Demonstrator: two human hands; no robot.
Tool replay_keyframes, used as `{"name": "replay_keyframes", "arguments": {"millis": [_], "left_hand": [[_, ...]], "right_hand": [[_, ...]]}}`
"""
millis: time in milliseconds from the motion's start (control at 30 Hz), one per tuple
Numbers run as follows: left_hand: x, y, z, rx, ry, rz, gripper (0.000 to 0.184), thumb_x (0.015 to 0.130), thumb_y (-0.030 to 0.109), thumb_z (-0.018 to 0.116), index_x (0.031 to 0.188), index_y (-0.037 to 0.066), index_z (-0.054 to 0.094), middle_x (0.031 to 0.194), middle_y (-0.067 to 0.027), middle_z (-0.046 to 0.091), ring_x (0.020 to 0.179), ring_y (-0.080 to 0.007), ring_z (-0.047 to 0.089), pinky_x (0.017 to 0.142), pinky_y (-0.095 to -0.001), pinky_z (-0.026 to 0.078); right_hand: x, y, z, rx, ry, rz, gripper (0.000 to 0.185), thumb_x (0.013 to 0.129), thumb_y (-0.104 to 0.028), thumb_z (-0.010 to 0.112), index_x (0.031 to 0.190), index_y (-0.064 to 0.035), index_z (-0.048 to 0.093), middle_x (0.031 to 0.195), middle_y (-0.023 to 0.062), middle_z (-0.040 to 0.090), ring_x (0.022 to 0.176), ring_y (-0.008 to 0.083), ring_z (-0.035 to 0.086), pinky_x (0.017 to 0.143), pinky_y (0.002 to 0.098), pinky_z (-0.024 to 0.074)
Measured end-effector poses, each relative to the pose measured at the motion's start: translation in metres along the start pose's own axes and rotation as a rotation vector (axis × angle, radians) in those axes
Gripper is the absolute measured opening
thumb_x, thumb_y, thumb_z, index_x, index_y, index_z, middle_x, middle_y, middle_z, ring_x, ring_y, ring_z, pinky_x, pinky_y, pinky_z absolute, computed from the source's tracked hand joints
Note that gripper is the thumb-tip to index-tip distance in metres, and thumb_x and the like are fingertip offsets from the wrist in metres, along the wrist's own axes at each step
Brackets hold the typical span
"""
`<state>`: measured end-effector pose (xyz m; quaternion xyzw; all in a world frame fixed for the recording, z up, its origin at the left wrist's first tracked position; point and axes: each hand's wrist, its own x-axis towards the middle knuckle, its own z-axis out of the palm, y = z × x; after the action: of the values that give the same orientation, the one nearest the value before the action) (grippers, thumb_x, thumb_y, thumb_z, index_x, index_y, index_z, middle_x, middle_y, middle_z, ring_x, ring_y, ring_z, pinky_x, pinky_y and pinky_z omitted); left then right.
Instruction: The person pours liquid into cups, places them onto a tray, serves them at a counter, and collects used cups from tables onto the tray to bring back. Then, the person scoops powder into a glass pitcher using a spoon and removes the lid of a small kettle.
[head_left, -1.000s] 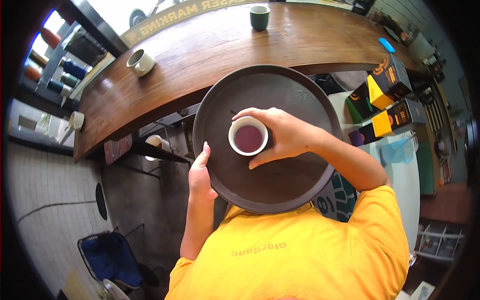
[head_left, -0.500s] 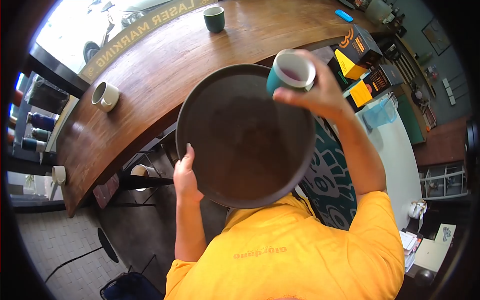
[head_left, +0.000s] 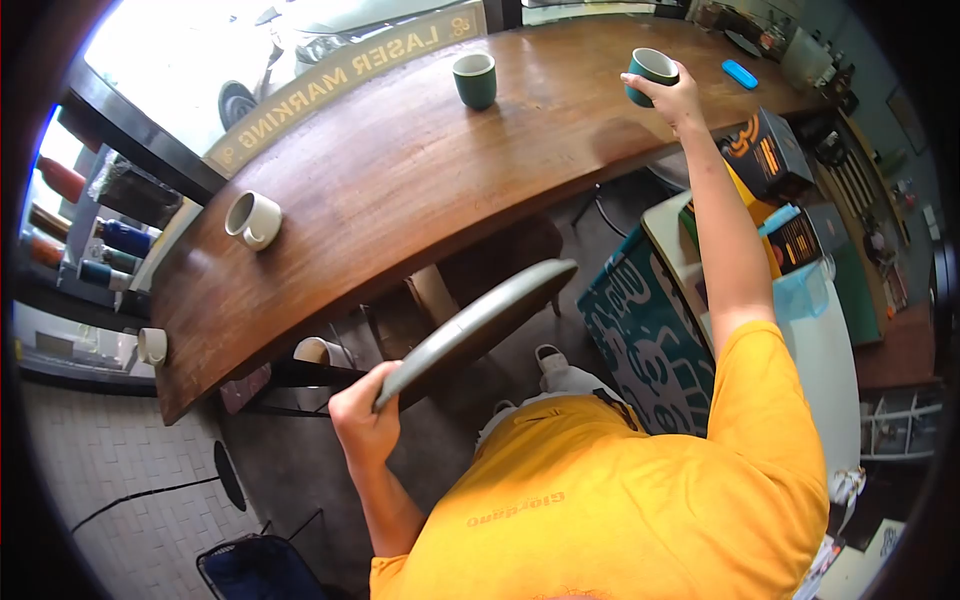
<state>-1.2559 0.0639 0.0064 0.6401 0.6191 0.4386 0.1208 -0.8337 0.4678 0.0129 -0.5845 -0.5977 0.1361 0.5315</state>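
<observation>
My right hand (head_left: 677,97) is wrapped round a teal cup (head_left: 654,68) with a white inside, at the far right part of the wooden counter (head_left: 370,200). Whether the cup's base touches the wood is hard to tell. My left hand (head_left: 367,412) grips the edge of the round dark tray (head_left: 480,325), which is tilted steeply and seen nearly edge-on below the counter's front edge. Nothing shows on the tray. A dark green cup (head_left: 475,82) stands upright on the counter, left of the cup in my right hand.
A white mug (head_left: 253,221) stands on the counter's left part, another (head_left: 152,346) at its left end. A blue object (head_left: 739,74) lies at the right. Black and orange boxes (head_left: 768,155) and a clear blue container (head_left: 803,292) are on the white table (head_left: 835,380).
My right hand has carried the teal cup from over the tray out to the counter's far right. My left hand has tipped the tray from nearly flat to steeply tilted.
</observation>
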Motion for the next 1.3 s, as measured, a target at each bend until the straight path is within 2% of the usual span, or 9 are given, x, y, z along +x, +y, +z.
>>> {"name": "replay_keyframes", "arguments": {"millis": [67,133,400,667,967,1067,1133,1300], "left_hand": [[0.006,0.016,0.002,0.077,-0.021,0.039,0.027,0.068,-0.011,0.068,0.094,-0.002,0.07,0.087,-0.0174,0.072,0.078,-0.0278,0.073,0.07,-0.0294,0.055],[0.009,0.023,0.006,0.127,-0.013,0.052,0.024,0.069,-0.009,0.069,0.092,-0.001,0.07,0.086,-0.0164,0.072,0.076,-0.0276,0.072,0.069,-0.0294,0.055],[0.016,0.035,0.024,0.22,-0.004,-0.024,0.023,0.068,-0.006,0.069,0.09,-0.002,0.07,0.085,-0.0159,0.072,0.076,-0.0285,0.072,0.07,-0.0314,0.056],[0.024,0.044,0.047,0.256,-0.093,-0.047,0.021,0.068,-0.002,0.071,0.089,0.0,0.071,0.083,-0.011,0.072,0.078,-0.026,0.067,0.072,-0.0337,0.053],[0.024,0.042,0.054,0.291,-0.078,-0.022,0.019,0.067,0.002,0.073,0.087,0.004,0.073,0.077,-0.0078,0.069,0.078,-0.0243,0.065,0.071,-0.0335,0.05],[0.024,0.043,0.053,0.327,-0.089,0.007,0.021,0.067,0.003,0.073,0.089,0.003,0.074,0.079,-0.0094,0.069,0.08,-0.0246,0.064,0.075,-0.0338,0.049],[0.024,0.043,0.053,0.328,-0.078,0.008,0.021,0.067,0.003,0.074,0.088,0.005,0.074,0.078,-0.0079,0.069,0.079,-0.0234,0.064,0.075,-0.0339,0.049],[0.017,0.041,0.051,0.344,-0.06,-0.015,0.021,0.066,0.005,0.074,0.087,0.006,0.074,0.076,-0.0062,0.069,0.078,-0.022,0.064,0.077,-0.0344,0.048]], "right_hand": [[0.025,0.014,0.009,-0.054,0.015,0.026,0.081,0.059,-0.047,0.089,0.121,-0.0029,0.06,0.114,0.0125,0.068,0.104,0.0236,0.066,0.091,0.0361,0.0524],[0.05,0.03,0.019,-0.157,0.042,0.062,0.083,0.058,-0.052,0.086,0.123,-0.0065,0.06,0.117,0.0123,0.068,0.108,0.0269,0.065,0.093,0.0389,0.0515],[0.102,0.087,0.051,-0.246,0.088,0.149,0.08,0.059,-0.049,0.086,0.123,-0.0093,0.06,0.118,0.013,0.068,0.11,0.0289,0.064,0.093,0.04,0.0517],[0.12,0.094,0.058,-0.242,0.11,0.207,0.079,0.059,-0.048,0.087,0.122,-0.0094,0.06,0.118,0.0137,0.068,0.109,0.0306,0.065,0.092,0.0411,0.0518],[0.13,0.102,0.05,-0.267,0.107,0.253,0.082,0.056,-0.049,0.086,0.122,-0.0085,0.06,0.119,0.0141,0.067,0.11,0.031,0.064,0.092,0.0408,0.0516],[0.133,0.105,0.049,-0.27,0.108,0.243,0.084,0.055,-0.05,0.086,0.122,-0.0071,0.06,0.118,0.015,0.067,0.109,0.0314,0.064,0.092,0.0411,0.0517],[0.133,0.107,0.048,-0.255,0.087,0.235,0.085,0.057,-0.047,0.089,0.124,-0.0034,0.059,0.12,0.016,0.066,0.109,0.0278,0.064,0.092,0.0386,0.0509],[0.138,0.125,0.05,-0.189,0.082,0.2,0.088,0.056,-0.045,0.091,0.121,0.004,0.057,0.118,0.0206,0.065,0.107,0.0294,0.064,0.09,0.0393,0.0519]]}}
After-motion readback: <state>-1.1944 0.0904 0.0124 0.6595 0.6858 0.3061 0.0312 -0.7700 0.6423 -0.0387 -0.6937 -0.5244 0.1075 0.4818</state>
